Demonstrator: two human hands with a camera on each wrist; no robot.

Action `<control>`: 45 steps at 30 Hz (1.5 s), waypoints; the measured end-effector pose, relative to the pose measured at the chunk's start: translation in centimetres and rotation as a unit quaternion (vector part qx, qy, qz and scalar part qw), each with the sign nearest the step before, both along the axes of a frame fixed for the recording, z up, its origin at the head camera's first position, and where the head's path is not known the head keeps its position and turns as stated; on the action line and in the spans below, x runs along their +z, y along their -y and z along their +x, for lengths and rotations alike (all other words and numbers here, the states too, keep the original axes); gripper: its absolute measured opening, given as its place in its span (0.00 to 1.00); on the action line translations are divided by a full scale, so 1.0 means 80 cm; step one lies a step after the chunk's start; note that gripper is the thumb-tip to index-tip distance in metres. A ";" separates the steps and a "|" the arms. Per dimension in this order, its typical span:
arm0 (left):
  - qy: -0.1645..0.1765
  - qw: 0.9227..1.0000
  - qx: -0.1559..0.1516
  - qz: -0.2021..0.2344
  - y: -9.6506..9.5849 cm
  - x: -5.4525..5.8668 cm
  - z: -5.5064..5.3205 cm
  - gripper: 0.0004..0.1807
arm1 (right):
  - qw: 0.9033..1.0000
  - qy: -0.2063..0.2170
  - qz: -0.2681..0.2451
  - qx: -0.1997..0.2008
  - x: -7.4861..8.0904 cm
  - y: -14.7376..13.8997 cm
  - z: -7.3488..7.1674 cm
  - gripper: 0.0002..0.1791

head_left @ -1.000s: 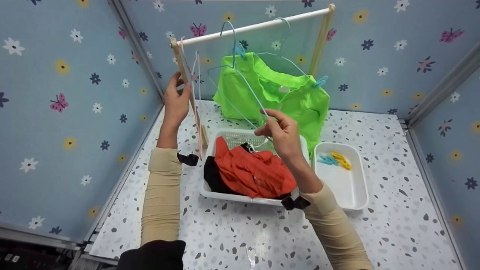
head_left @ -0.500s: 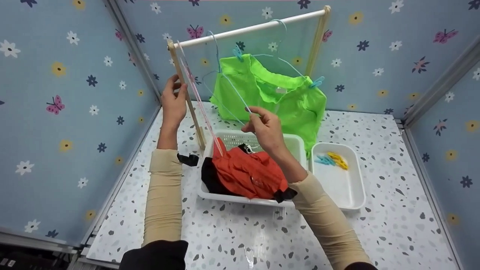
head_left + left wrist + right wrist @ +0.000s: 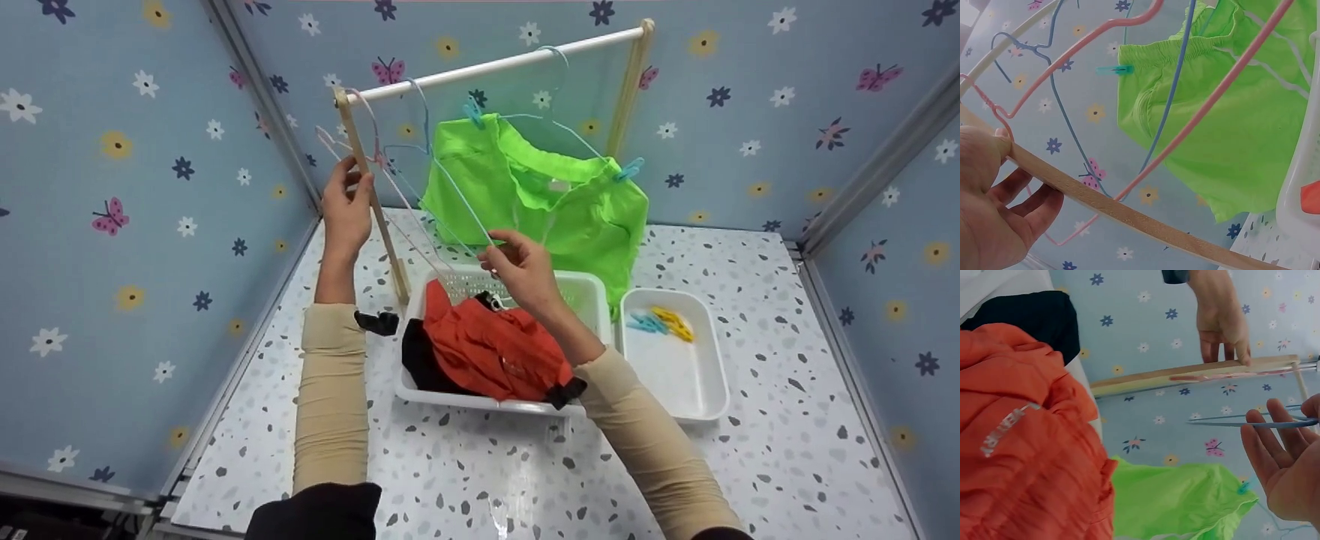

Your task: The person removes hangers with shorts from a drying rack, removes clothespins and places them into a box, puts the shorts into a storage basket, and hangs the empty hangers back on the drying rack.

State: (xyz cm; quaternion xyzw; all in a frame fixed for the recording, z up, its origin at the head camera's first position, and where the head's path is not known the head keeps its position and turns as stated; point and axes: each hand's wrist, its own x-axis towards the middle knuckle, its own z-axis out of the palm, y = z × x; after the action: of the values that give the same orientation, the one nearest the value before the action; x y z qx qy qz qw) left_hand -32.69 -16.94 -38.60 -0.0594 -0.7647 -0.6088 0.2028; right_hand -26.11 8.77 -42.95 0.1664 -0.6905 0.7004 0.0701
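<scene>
My left hand holds the wooden upright of a small rack, thumb on one side and fingers on the other. A pink hanger hangs by its hook from the white rod, beside that upright. My right hand pinches a blue hanger near one lower corner, with its hook over the rod. Farther right, green shorts hang from another blue hanger, clipped by blue clothespins. Part of my left fingers is hidden behind the upright in the left wrist view.
Below the rack, a white basket holds an orange garment and a black one. To its right stands a white tray with blue and yellow clothespins. Flower-patterned panels enclose the speckled table.
My right hand has moved left and slightly down, bringing the blue hanger's hook left along the rod. The pink hanger has swung round beside the upright. My left hand stays on the upright.
</scene>
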 end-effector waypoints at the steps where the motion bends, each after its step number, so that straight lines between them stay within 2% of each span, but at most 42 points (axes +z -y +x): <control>1: 0.001 1.000 -0.003 0.004 -0.001 0.001 0.002 0.22 | 1.000 -0.001 0.005 -0.002 0.001 -0.001 0.002 0.13; 5: 0.003 1.000 -0.006 0.006 -0.001 0.002 0.007 0.22 | 1.000 -0.006 0.019 -0.015 0.004 -0.007 0.012 0.11; 11: 0.005 1.000 0.000 0.014 -0.002 0.002 0.007 0.22 | 0.998 -0.016 0.023 -0.053 -0.006 -0.016 0.010 0.14; 12: 0.004 1.000 0.000 0.016 -0.003 0.002 0.007 0.22 | 0.998 -0.017 0.025 -0.057 -0.013 -0.018 0.006 0.15; 13: 0.004 1.000 0.000 0.015 -0.001 -0.003 0.001 0.22 | 0.998 -0.016 0.032 -0.055 -0.014 -0.020 0.005 0.15; 18: 0.000 1.000 0.004 0.017 0.010 -0.029 -0.024 0.24 | 0.998 0.004 0.047 -0.036 -0.050 -0.030 -0.017 0.17; 19: -0.002 1.000 0.005 0.017 0.012 -0.034 -0.029 0.24 | 0.998 0.010 0.053 -0.031 -0.052 -0.032 -0.018 0.17; 21: -0.002 1.000 0.004 0.020 0.012 -0.036 -0.029 0.24 | 0.998 0.020 0.056 -0.029 -0.061 -0.037 -0.023 0.17; 26: 0.005 1.000 0.003 0.024 0.011 -0.037 -0.031 0.24 | 0.997 0.038 0.062 -0.034 -0.059 -0.057 -0.030 0.15; 30: 0.004 1.000 -0.001 0.027 0.011 -0.035 -0.036 0.24 | 0.995 0.018 0.058 -0.080 -0.049 -0.078 -0.044 0.12; 33: 0.006 1.000 -0.004 0.030 0.013 -0.032 -0.039 0.24 | 0.987 -0.015 0.057 -0.148 -0.039 -0.094 -0.058 0.10; 38: 0.014 0.999 0.002 0.033 0.014 -0.035 -0.040 0.25 | 0.961 -0.057 0.072 -0.262 -0.015 -0.121 -0.074 0.08; 42: 0.011 0.999 0.007 0.032 0.012 -0.037 -0.038 0.25 | 0.941 -0.058 0.076 -0.324 0.003 -0.144 -0.087 0.12; 45: 0.005 0.999 0.007 0.038 0.009 -0.037 -0.038 0.24 | 0.926 -0.039 0.096 -0.362 0.010 -0.163 -0.099 0.21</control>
State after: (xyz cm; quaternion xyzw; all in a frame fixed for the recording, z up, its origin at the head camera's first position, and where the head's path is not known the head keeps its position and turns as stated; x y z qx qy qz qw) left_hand -35.73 -17.67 -41.57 -0.0432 -0.7424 -0.6363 0.2054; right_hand -34.02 21.85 -42.18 -0.0615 -0.7644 0.5507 0.3295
